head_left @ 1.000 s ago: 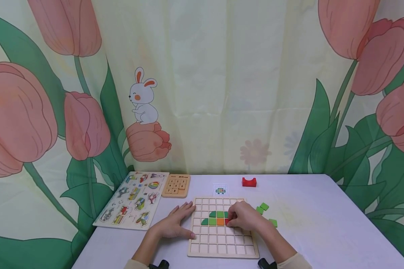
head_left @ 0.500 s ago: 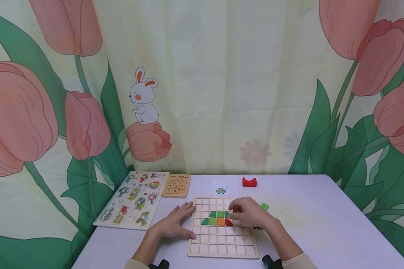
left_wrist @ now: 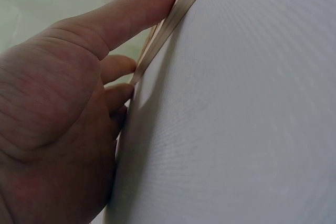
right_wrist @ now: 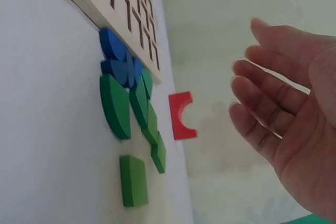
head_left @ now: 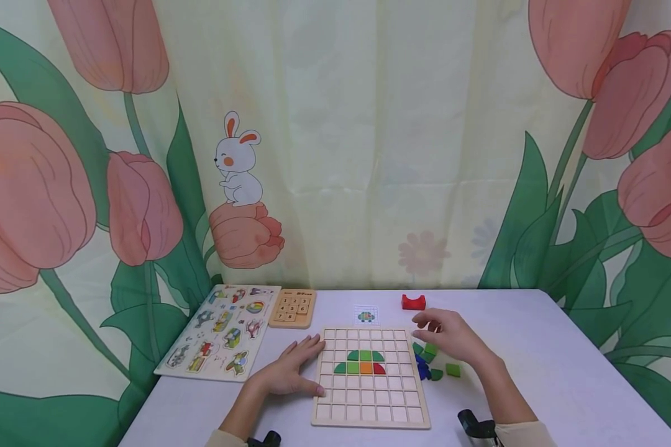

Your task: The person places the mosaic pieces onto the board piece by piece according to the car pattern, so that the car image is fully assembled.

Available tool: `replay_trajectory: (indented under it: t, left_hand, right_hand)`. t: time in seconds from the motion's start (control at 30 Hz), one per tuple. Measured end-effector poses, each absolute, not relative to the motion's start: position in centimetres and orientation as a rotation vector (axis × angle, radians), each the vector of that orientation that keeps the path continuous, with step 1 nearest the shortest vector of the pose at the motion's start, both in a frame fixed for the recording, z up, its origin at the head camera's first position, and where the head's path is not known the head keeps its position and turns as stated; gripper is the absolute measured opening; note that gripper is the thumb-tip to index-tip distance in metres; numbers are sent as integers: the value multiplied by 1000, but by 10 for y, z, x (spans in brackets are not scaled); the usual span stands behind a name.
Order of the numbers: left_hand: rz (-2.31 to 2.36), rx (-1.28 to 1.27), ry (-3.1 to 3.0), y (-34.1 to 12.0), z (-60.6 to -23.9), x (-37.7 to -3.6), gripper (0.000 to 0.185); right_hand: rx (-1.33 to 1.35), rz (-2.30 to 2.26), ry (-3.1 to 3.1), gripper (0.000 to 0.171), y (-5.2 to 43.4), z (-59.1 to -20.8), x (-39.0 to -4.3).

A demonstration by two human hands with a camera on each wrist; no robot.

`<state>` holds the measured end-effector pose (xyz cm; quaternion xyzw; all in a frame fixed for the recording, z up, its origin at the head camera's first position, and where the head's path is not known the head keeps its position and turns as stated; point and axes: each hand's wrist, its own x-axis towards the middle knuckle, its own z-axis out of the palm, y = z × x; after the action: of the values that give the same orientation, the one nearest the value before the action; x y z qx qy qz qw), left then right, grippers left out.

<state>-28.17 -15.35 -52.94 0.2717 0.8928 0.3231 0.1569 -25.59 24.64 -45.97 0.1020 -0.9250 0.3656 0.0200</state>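
Along the left edge of a wooden grid board (head_left: pixel 367 397), the person's left hand (head_left: pixel 291 369) rested with thumb and fingers spread wide, the thumb tip touching the frame. The board lay flat on the table (head_left: pixel 509 397). Near its middle, 7 pieces sat in 2 adjoining rows: the far row had a light green square (head_left: pixel 366 356) between 2 dark green rounded pieces (head_left: pixel 377 356), and the near row ran, left to right, dark green rounded piece, light green square, orange square (head_left: pixel 366 368), red rounded piece (head_left: pixel 378 369).

At the board's right, the right hand (head_left: pixel 453 335) hung above the table, holding nothing, its fingers loosely curved. Loose blue pieces (right_wrist: pixel 113 45) lay just beside the board, near more dark green rounded pieces and light green squares.

Beyond the board were a small printed card (head_left: pixel 366 315) and a red block (head_left: pixel 414 303) with a curved notch. Farther left, a number tray (head_left: pixel 305 318) lay just beside a picture board (head_left: pixel 219 343). Behind the table hung a flowered curtain (head_left: pixel 335 124).
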Motion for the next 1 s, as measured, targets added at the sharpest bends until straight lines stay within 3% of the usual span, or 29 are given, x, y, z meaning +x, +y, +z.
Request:
replay_trajectory:
  t: [0.27,0.57,1.0]
  left_hand:
    - [930,754,2551,-153,-531,-282,108]
    - [916,762,2568,-153,-533,-283,107]
    - [919,768,2565,-153,-529,-282,108]
  right_hand:
    - [335,1182,-3057,34,266,-458,-252]
    - [431,1255,-3143,20,279,-464,-253]
    - [462,1192,-3260,18,278,-479,-255]
